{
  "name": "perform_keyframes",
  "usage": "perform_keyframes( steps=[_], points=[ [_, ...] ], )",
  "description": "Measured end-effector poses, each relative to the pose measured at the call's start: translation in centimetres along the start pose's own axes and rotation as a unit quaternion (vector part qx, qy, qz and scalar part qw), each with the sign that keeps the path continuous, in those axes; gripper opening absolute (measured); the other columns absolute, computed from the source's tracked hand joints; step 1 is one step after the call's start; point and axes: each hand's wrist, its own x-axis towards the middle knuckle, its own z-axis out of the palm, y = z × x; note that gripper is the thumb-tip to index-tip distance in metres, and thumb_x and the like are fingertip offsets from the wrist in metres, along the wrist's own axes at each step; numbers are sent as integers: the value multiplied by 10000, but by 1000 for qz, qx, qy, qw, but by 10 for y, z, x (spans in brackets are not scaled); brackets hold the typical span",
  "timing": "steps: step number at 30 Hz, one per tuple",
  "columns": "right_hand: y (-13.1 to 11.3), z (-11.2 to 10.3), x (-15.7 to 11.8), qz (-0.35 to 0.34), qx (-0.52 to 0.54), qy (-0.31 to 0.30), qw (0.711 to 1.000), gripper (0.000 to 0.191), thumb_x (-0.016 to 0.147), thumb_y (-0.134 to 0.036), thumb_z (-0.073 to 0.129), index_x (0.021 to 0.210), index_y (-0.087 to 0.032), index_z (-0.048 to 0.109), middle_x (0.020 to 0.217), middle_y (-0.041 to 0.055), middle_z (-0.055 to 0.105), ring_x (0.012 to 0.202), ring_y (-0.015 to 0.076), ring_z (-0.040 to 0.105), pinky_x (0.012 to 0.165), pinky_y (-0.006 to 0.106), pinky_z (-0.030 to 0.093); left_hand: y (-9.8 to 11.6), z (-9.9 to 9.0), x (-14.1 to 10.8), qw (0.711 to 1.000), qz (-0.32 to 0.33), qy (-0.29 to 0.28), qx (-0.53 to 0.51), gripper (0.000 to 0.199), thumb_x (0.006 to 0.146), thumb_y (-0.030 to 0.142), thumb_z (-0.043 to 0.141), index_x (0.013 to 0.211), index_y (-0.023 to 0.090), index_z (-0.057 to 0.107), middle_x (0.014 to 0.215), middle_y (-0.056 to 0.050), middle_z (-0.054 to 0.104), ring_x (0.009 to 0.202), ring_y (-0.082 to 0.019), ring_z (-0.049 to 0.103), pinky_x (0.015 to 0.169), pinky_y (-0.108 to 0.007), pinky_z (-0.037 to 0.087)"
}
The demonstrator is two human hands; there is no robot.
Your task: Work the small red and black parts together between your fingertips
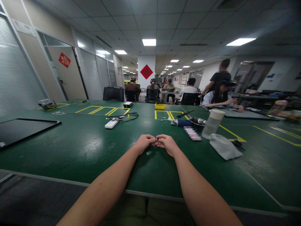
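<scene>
While both forearms are leaning in over the green desk (94, 163), the head view is showing us all the action at the fingertips. The right hand (169, 145) is pinching a tiny red thing (157, 139), thumb and fingers drawn in narrow around it. The left hand (143, 144) is coming in close, fingers bunched, its tips meeting the piece from the other side; whether they are truly gripping it, I'm not able to tell. So the piece is sitting between the two hands, just above the desk, and the fingers are hiding most of it.

It's looking very light to me, nothing that's going to strain a wrist. Stiff or soft? The view isn't giving that away. Size is making it the tricky one: a smooth face could be slipping out of a loose pinch, and hard squeezing could be flicking it away. Opposite edges are offering the best hold, thumb pad against forefinger pad, while a white device (112, 124) is lying well apart, over on the left.
</scene>
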Motion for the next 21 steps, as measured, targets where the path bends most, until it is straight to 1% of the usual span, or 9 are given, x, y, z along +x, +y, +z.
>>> perform_keyframes(
  steps=[2,4,9,12,14,17,21],
  points=[
    [1,1,0,-4,-11,6,1000,219,706,-52,563,902,-131,619,771,68,694,612,137,675,568,221,549,0,1,-1,1000,14,2,25,145,627,193,706,738,108,671,659,-38,645,560,-98,559,576,-214,443],
    [0,2,-1,-9,-20,5,1000,232,696,-51,580,909,-134,618,770,64,694,617,139,677,560,215,550,1,1,-2,999,18,6,32,113,625,150,681,730,112,660,651,-34,644,552,-98,561,567,-214,439],
    [-3,2,-6,-28,-23,-21,999,222,702,-103,654,919,-135,617,750,63,696,590,119,655,532,195,534,4,3,-1,1000,-12,11,-2,96,646,97,625,732,108,667,643,-40,647,560,-100,578,599,-220,464],
    [-3,1,-6,-27,-18,-15,999,164,726,-157,671,882,-132,624,739,59,688,577,109,642,536,192,528,4,2,0,998,-26,8,-53,83,693,147,626,732,94,677,668,-58,653,612,-114,605,658,-233,493],
    [-3,1,-5,-20,-6,-10,1000,136,777,-233,646,867,-133,625,744,63,681,591,118,649,544,203,530,4,1,1,996,-32,8,-82,132,736,204,618,726,85,675,676,-64,646,625,-119,610,663,-234,504],
    [-4,0,-3,-5,17,-5,1000,223,855,-349,557,879,-135,617,735,67,666,595,135,658,547,231,534,4,0,2,992,-45,9,-114,222,790,278,597,740,75,670,681,-72,636,624,-121,610,645,-228,512],
    [-6,1,-3,9,39,3,999,324,882,-428,494,874,-125,610,751,74,648,597,148,659,553,255,532,5,1,2,987,-60,19,-146,271,829,310,573,756,66,664,685,-80,633,626,-126,615,651,-231,525]
  ],
)
